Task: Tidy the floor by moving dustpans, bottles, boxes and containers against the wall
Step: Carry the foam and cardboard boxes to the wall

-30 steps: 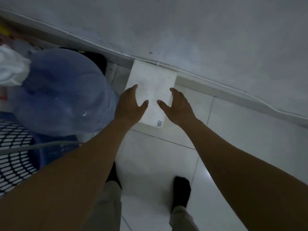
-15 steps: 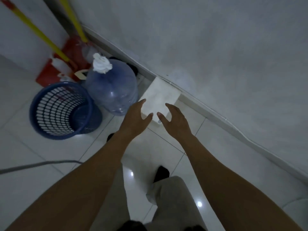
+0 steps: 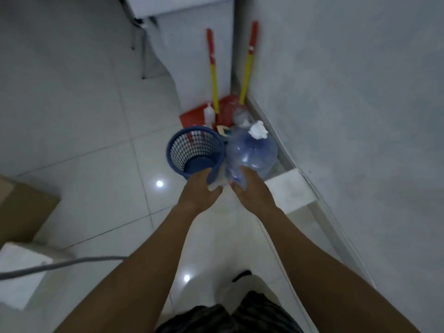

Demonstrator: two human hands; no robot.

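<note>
Where the wall (image 3: 360, 116) fills the view from one to four o'clock, the tiled floor (image 3: 84, 116) is met by it along a skirting line. A cardboard box (image 3: 24, 207) is seen at nine o'clock, well apart from the wall. A white box (image 3: 292, 192) is set against the wall, at three o'clock of the hands. A jug (image 3: 252, 152) is stood near the wall at that box's eleven o'clock, with a basket (image 3: 194, 152) just beside it at nine o'clock. Two dustpans (image 3: 227, 105) are leaned in the corner at twelve o'clock. The left hand (image 3: 199, 193) and right hand (image 3: 252, 191) are held flat and relaxed, with nothing gripped. The left is seen before the basket, the right before the jug's base. Whether either is touched cannot be told. A bottle (image 3: 208, 114) is stood by the dustpans.
</note>
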